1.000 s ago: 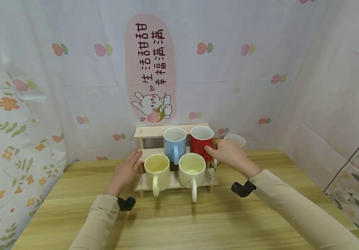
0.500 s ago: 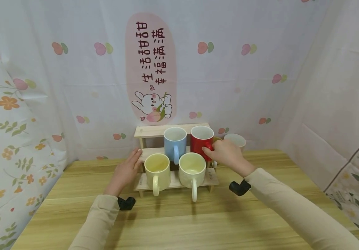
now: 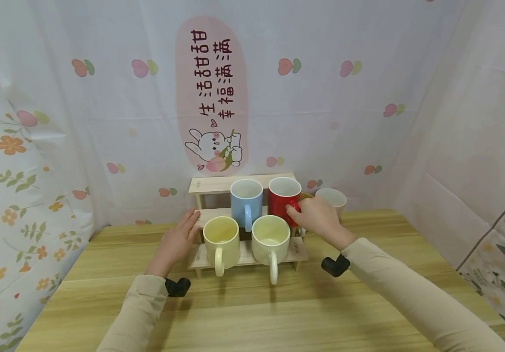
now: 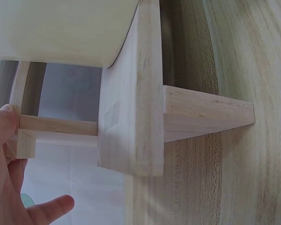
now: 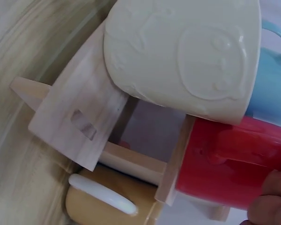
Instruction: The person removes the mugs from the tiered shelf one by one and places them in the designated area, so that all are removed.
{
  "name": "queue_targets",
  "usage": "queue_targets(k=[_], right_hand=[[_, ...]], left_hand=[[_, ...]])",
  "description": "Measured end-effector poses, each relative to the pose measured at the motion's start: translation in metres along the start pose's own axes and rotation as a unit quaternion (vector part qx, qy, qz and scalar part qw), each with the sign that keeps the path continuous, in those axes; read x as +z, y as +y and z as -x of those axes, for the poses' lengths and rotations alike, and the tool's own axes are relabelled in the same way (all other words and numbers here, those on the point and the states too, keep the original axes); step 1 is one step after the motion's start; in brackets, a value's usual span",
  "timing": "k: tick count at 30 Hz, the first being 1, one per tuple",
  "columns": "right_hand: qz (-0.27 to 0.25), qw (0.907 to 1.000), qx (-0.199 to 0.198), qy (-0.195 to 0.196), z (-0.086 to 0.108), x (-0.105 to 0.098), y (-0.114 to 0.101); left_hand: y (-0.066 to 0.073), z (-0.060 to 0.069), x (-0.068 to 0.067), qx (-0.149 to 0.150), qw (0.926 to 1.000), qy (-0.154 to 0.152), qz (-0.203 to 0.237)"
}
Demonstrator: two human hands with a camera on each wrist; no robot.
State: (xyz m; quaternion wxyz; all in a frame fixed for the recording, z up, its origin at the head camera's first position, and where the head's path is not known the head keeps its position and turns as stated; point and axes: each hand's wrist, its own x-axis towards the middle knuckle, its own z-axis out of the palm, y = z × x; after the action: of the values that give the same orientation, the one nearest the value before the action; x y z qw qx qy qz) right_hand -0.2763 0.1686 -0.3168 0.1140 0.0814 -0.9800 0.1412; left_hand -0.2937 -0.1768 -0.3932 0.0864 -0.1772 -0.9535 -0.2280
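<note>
A tiered wooden rack (image 3: pixel 204 185) stands on the table. On its middle tier are a blue mug (image 3: pixel 246 203) and a red mug (image 3: pixel 278 201); on the bottom tier, a yellow mug (image 3: pixel 221 242) and a pale cream mug (image 3: pixel 271 239). My left hand (image 3: pixel 176 244) rests on the middle tier's left end; in the left wrist view its fingers (image 4: pixel 51 210) are spread around the board's end. My right hand (image 3: pixel 322 220) grips the red mug at its handle; the right wrist view shows curled fingers (image 5: pixel 271 201) against the red side.
Right of the rack, partly hidden by my right hand, stands a white-rimmed mug (image 3: pixel 331 196). A tan mug with a white handle (image 5: pixel 107 194) stands beside the rack's end. Patterned curtains hang behind and at both sides of the wooden table (image 3: pixel 243 313).
My right hand has shifted slightly left, closer round the red mug's handle. The red mug has barely moved, and my left hand stays in place.
</note>
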Motion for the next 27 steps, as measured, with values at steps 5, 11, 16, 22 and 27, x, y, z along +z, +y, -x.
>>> queue_targets(k=[5,11,16,22,27], right_hand=[[0.000,0.9995,-0.001,0.031,0.002,0.005,0.001],[-0.005,0.9975,-0.013,0.069,0.005,0.009,0.003],[0.003,0.9950,-0.025,0.097,0.007,0.010,0.005],[0.003,0.9953,-0.026,0.093,0.009,0.008,0.011],[0.009,0.9930,-0.036,0.112,0.009,0.003,0.016]], left_hand=[[0.001,0.000,0.000,0.000,1.0000,-0.002,0.000],[0.001,0.000,0.002,0.000,1.0000,0.001,-0.002],[0.000,0.002,0.004,-0.001,1.0000,0.003,0.001],[0.000,0.003,0.006,-0.002,1.0000,0.004,0.000],[0.001,0.002,0.003,0.000,0.9999,0.012,0.001]])
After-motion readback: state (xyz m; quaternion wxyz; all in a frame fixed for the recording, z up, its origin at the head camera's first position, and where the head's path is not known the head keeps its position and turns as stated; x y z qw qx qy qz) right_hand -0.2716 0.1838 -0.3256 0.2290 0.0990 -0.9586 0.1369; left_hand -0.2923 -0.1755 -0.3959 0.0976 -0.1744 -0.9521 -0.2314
